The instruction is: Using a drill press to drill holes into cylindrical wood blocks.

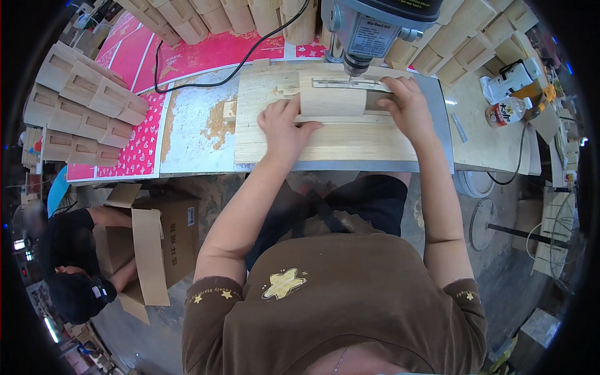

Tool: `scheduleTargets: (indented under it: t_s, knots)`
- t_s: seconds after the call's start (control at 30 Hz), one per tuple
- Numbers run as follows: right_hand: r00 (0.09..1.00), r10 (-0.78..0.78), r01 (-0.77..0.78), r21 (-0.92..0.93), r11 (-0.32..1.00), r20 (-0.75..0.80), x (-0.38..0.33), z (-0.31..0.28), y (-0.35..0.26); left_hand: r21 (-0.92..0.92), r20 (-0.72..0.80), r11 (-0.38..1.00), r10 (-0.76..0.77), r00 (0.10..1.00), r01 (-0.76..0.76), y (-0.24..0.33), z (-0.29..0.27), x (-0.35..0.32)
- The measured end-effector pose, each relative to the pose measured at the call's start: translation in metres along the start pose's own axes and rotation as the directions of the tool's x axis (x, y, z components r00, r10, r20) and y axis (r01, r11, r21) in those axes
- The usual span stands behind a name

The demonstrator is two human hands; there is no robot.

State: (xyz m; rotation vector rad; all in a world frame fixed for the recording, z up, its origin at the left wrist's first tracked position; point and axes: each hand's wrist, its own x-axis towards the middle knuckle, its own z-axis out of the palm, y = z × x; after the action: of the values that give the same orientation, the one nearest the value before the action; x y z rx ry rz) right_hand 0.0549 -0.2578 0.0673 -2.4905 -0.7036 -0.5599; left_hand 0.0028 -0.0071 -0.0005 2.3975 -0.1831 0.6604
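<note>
A pale, smooth wooden block (332,102) lies under the chuck (355,64) of a small bench drill (370,34). My left hand (282,130) grips its left end, with the thumb stretched along the near side. At the other end, my right hand (407,107) has fingers and thumb closed around the block, next to a dark grey section. A narrow metal strip (340,82) runs along the block's far side, just below the chuck; my right fingertips are near its right end. Beneath everything sits a flat wooden board (269,147) on the bench.
Stacks of slotted wooden pieces (87,87) stand at left, and more line the back. A black cable (234,72) loops across the bench. At right are a bottle (507,112) and a blue-white stick (459,127). Lower left, another person (69,269) reaches into a cardboard box (178,234).
</note>
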Motion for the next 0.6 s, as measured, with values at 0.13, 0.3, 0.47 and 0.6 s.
scheduleTargets:
  t_s: [0.13, 0.3, 0.47, 0.6]
  knots:
    - [0.998, 0.046, -0.036, 0.189, 0.981, -0.045, 0.001, 0.001, -0.009, 0.074, 0.069, 0.997, 0.017, 0.997, -0.022, -0.01, -0.011, 0.003]
    - [0.817, 0.124, 0.113, 0.368, 0.923, -0.563, 0.039, -0.051, -0.001, 0.069, 0.072, 0.997, 0.017, 0.997, -0.022, -0.013, -0.012, 0.003]
    - [0.589, 0.672, -0.226, 0.707, 0.67, -0.449, 0.138, -0.12, -0.088, 0.061, 0.076, 0.997, 0.035, 0.996, -0.04, -0.01, -0.01, 0.004]
    - [0.927, 0.172, -0.02, 0.414, 0.91, -0.334, 0.13, -0.122, -0.056, 0.06, 0.08, 0.997, 0.036, 0.996, -0.04, -0.008, -0.009, 0.004]
